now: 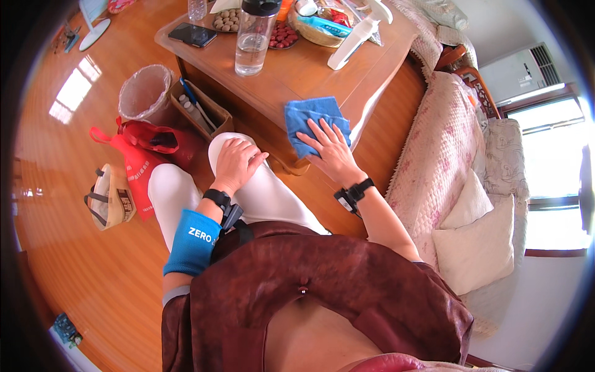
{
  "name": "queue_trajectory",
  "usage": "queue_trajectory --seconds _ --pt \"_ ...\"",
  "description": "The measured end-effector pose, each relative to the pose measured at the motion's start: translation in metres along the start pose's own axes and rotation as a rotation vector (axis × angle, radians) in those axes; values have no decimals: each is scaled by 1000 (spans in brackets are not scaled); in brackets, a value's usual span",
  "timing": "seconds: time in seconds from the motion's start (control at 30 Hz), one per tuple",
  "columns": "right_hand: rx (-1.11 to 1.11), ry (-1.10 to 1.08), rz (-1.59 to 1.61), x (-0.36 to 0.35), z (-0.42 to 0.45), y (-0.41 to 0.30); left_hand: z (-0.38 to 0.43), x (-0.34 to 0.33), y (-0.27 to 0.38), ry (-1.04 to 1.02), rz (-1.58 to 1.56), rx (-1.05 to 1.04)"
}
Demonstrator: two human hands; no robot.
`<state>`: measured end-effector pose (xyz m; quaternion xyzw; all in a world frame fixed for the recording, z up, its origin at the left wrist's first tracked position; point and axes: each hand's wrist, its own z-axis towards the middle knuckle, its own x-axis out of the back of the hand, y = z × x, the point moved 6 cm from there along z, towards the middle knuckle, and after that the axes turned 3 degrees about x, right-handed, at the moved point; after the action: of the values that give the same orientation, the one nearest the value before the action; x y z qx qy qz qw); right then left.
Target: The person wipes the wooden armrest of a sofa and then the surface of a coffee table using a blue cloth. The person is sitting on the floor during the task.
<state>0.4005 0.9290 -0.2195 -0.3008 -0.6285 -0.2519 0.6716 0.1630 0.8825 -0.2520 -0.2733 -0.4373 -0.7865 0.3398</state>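
Note:
My right hand (335, 156) lies flat on a folded blue cloth (297, 116), fingers spread, pressing it to the near corner of a wooden table (297, 83). Part of the cloth reaches over the table's edge. My left hand (238, 162) rests palm down on one knee of my white trousers (279, 200), with nothing visible in it. Beyond the cloth, a clear bottle (251, 51) with a dark lid stands partly filled with water. A white spray bottle (355, 42) is farther back on the right.
Farther back are a smartphone (192, 35), plates of nuts (226, 21) and red fruit (282, 36), and a wicker basket (316, 36). Left of the table stand a lined bin (145, 95), a cardboard box (223, 122) and red bags (139, 162). A covered sofa (432, 153) flanks the right.

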Motion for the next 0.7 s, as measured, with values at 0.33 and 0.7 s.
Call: queue_trajectory --seconds 0.33,0.7 --pt "-203 -7 105 -11 11 105 8 -11 -1 -45 3 -29" --pt "-575 24 -3 -40 69 266 17 -12 -4 -100 -2 3"
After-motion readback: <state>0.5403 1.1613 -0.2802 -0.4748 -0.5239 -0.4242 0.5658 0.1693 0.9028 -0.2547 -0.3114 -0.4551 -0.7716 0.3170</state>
